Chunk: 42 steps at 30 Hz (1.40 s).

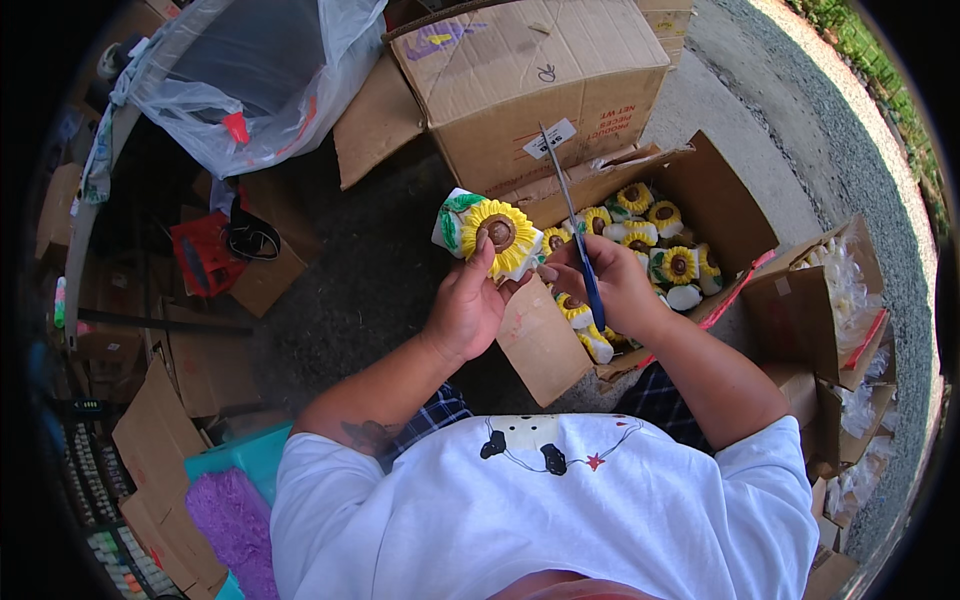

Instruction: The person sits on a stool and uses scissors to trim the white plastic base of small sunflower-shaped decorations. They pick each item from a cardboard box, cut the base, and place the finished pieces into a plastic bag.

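Note:
My left hand (472, 307) holds up a white block-shaped figurine with a painted sunflower (491, 232), yellow petals around a brown centre and green leaves at one side. The thumb presses on its front. In my right hand (611, 281) is a blue-handled tool with a long, thin metal blade (564, 180) pointing away from me; whether it is a knife or scissors I cannot tell. The right fingertips are at the figurine's lower right corner. Below and beyond that hand, an open cardboard box (735, 195) contains several similar sunflower figurines (675, 264), some partly hidden.
A larger cardboard box (540, 67) stands behind, its flap (382, 124) sticking out left. A clear plastic bag (262, 97) hangs open at upper left. Boxes of plastic-wrapped items (840, 300) line the right. A purple cushion (232, 525) lies on a turquoise surface (240, 457) at lower left.

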Each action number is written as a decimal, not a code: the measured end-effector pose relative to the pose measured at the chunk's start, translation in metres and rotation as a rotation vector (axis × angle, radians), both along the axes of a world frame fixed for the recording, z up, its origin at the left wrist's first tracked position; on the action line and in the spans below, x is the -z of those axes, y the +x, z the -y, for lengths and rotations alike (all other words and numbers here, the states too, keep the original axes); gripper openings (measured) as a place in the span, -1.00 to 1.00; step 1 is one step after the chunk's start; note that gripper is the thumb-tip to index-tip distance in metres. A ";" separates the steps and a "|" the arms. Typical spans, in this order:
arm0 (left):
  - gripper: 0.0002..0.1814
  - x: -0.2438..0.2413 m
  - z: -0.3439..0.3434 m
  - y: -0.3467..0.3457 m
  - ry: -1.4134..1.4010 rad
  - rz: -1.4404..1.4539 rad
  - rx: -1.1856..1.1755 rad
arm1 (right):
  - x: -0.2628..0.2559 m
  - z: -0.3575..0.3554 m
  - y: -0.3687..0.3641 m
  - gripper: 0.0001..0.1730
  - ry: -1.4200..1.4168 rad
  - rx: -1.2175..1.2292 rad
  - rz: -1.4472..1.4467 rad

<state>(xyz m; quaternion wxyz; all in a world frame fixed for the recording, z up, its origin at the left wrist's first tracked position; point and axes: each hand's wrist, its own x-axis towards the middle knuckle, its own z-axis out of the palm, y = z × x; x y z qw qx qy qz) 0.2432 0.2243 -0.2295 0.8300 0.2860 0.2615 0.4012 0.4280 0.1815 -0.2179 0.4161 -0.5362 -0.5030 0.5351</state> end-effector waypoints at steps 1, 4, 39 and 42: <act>-0.53 0.000 0.000 0.000 0.011 -0.005 0.007 | 0.002 -0.001 -0.001 -0.77 -0.009 0.000 -0.026; -0.54 0.003 -0.001 0.001 0.010 -0.019 0.016 | 0.007 -0.001 -0.003 -0.76 -0.025 -0.005 -0.072; -0.49 0.002 -0.040 -0.056 0.098 -0.064 0.068 | 0.011 0.008 0.040 -0.17 -0.127 -0.406 0.341; -0.52 0.000 -0.039 -0.059 0.107 -0.074 0.078 | 0.022 0.006 0.027 -0.15 -0.175 -0.374 0.270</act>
